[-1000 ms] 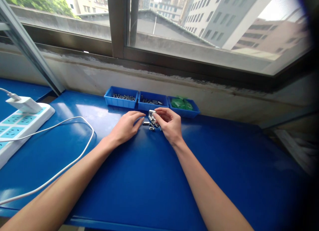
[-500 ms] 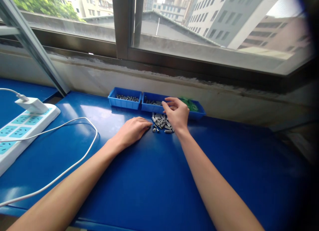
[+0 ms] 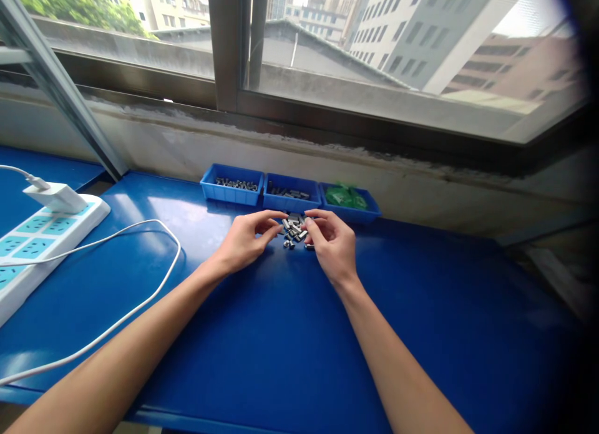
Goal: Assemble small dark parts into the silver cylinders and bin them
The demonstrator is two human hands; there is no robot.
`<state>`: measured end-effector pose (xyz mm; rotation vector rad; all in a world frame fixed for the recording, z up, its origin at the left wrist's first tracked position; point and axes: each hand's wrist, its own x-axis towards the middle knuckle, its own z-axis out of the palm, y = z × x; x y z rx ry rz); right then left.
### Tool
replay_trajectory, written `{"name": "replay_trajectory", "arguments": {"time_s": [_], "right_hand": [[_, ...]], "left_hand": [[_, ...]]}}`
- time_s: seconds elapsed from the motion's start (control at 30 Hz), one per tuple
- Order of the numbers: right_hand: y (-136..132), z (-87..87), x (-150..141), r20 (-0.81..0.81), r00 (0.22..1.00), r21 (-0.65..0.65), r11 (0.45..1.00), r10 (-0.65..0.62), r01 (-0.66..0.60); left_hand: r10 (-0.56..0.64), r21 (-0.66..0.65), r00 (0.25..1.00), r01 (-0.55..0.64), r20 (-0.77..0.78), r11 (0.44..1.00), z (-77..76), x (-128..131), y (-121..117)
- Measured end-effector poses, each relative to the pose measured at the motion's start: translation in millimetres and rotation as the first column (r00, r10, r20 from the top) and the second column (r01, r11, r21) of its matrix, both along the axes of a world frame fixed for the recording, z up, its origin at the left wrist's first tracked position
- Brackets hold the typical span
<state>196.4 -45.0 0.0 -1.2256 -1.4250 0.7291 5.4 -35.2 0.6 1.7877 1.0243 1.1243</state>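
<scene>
A pile of small metal cylinders (image 3: 294, 225) lies on the blue table, with a few short pieces at its near edge. At the pile's left side is my left hand (image 3: 248, 237), thumb and forefinger apart and their tips beside the metal pieces. My right hand (image 3: 334, 244) reaches in from the right, fingers curved and its thumb and forefinger tips slightly apart at the pile's edge. I make out nothing held in either hand, though the right fingertips partly cover some cylinders.
Behind the pile stand three blue bins: a left bin (image 3: 231, 194) of small metal parts, a middle bin (image 3: 285, 202) of longer metal pieces, and a right bin (image 3: 372, 216) holding green plastic bags (image 3: 346, 196). A white power strip (image 3: 60, 234) and white cable (image 3: 161, 290) lie at left.
My right hand has come down from the middle bin to the pile's right edge. My left hand has lifted slightly and its thumb and forefinger have spread.
</scene>
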Motion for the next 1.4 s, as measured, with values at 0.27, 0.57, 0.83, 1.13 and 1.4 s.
{"name": "replay_trajectory", "arguments": {"time_s": [0.27, 0.57, 0.83, 1.13, 1.4], "right_hand": [[-1.2, -1.3, -2.7, 0.088, 0.995, 0.009, 0.999, 0.041, -0.042], [-3.2, 1.3, -3.2, 0.137, 0.989, 0.025, 0.998, 0.055, -0.059], [-2.5, -1.2, -2.1, 0.152, 0.982, 0.004, 0.993, 0.112, -0.114], [-4.8, -5.9, -9.4, -0.013, 0.965, -0.074, 0.962, 0.261, -0.261], [36.8, 10.8, -1.1, -0.102, 0.994, 0.029, 0.999, 0.049, -0.046]], "left_hand": [[0.076, -0.257, 0.993, -0.05, 0.094, 0.965, 3.8, -1.7, 2.9], [0.082, -0.268, 0.985, -0.04, 0.15, 0.963, 1.6, -4.2, 3.9], [0.13, -0.267, 0.962, -0.063, 0.242, 0.962, 1.5, -8.3, 4.0], [0.044, -0.341, 0.955, 0.062, 0.292, 0.938, 3.9, -2.0, 0.4], [0.094, 0.147, 0.972, -0.064, -0.213, 0.987, -5.9, 3.6, -3.7]]}}
